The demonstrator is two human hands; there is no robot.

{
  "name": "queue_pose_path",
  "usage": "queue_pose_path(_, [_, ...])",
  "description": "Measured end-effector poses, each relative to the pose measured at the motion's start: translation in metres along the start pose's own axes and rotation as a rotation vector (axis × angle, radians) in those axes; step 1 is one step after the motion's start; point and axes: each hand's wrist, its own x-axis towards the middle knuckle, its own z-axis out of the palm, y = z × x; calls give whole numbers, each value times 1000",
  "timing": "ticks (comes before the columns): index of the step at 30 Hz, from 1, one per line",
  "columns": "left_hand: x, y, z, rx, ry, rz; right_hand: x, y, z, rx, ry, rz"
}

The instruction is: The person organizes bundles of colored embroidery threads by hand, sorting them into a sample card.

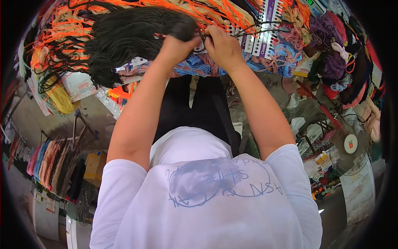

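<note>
Yarn lies heaped across the desk (pixel 286 85) ahead of us, and we work at its near edge with 2 hands close together. Our left hand (pixel 176 47) is closed around the neck of a black yarn skein (pixel 124 37), which fans out to the left over orange strands (pixel 62 37). Our right hand (pixel 224 47) pinches thin dark threads (pixel 253 28) beside a white shade card (pixel 265 29). Pulling hard could, we judge, snag loose loops and tangle the skein.

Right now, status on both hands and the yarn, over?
Left hand gripping dark yarn bundle. Right hand pinching a dark strand beside it. Orange yarn and shade cards crowd underneath; nothing over the hands.
</note>
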Motion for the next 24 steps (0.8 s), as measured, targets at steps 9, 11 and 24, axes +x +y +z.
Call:
queue_pose_path(9, [-40,119,-212,-343,535,-161,5,33,36,-30,-139,263])
queue_pose_path(11, [-32,149,-230,-187,696,-28,4,26,33,-30,-135,295])
queue_pose_path(24, [-103,252,-71,-700,-139,-105,-1,-203,-133,752,190,-164])
